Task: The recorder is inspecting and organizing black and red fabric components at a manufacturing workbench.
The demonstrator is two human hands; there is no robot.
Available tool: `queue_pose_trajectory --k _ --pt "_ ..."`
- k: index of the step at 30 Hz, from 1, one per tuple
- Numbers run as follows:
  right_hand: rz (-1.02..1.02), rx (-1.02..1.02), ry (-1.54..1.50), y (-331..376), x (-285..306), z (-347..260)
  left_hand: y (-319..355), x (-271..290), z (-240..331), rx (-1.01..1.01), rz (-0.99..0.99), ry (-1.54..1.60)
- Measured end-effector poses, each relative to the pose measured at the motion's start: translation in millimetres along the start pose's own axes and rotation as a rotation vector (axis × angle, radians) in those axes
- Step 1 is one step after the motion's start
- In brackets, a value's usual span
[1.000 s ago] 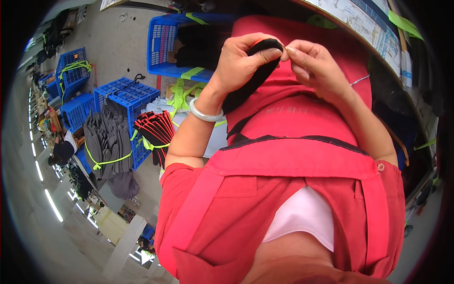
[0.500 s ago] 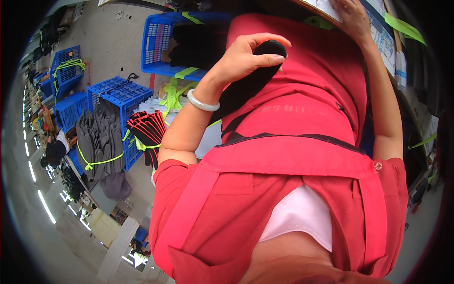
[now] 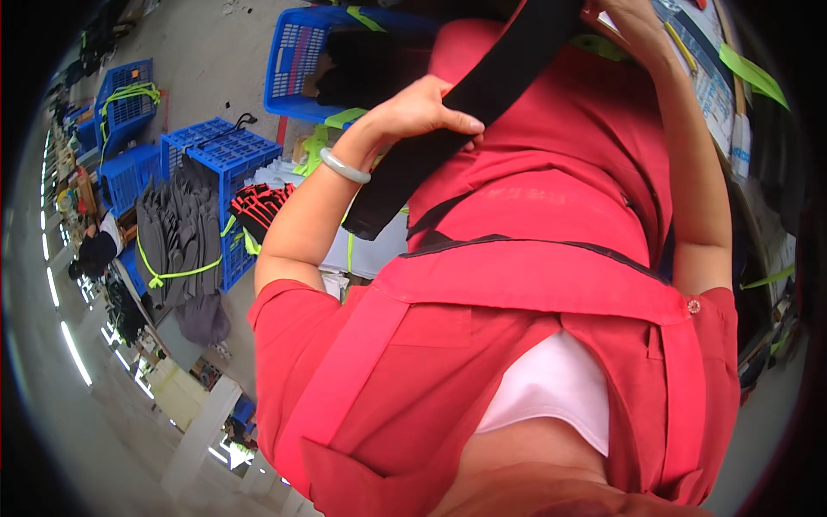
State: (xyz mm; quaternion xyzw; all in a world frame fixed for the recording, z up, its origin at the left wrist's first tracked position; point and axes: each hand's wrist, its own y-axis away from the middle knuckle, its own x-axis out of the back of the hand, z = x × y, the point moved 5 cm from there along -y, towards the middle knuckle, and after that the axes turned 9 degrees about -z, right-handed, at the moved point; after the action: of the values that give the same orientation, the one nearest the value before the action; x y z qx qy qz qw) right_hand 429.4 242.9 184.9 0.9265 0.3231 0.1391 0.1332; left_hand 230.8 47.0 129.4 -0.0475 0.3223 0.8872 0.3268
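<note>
Strap (image 3: pixel 482 95) black, stretched taut across my red apron | left hand (image 3: pixel 422 112) pinches its middle, fingers closed on it, keeping it flat | right hand (image 3: pixel 624 13) at top edge pulls far end, grip cannot tell | blue crates (image 3: pixel 215 164) on floor left.

grey concrete floor (image 3: pixel 215 60) | blue plastic crates (image 3: pixel 220 159) | ceiling strip lights (image 3: pixel 73 353)

Printed paper sheet (image 3: pixel 702 73) top right, white-blue, green tag (image 3: pixel 751 73) beside
</note>
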Motion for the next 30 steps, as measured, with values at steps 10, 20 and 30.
queue_pose_trajectory --k 10,20,30 --pt "-0.721 -0.03 0.044 60 -187 30 26 121 26 -0.707 0.037 1.33" --pt "-0.618 -0.226 -0.23 30 -177 63 14 35 -33 -0.553 0.619 0.504" --pt "-0.633 -0.251 -0.185 24 -172 76 4 13 -52 -0.474 0.48 0.639"
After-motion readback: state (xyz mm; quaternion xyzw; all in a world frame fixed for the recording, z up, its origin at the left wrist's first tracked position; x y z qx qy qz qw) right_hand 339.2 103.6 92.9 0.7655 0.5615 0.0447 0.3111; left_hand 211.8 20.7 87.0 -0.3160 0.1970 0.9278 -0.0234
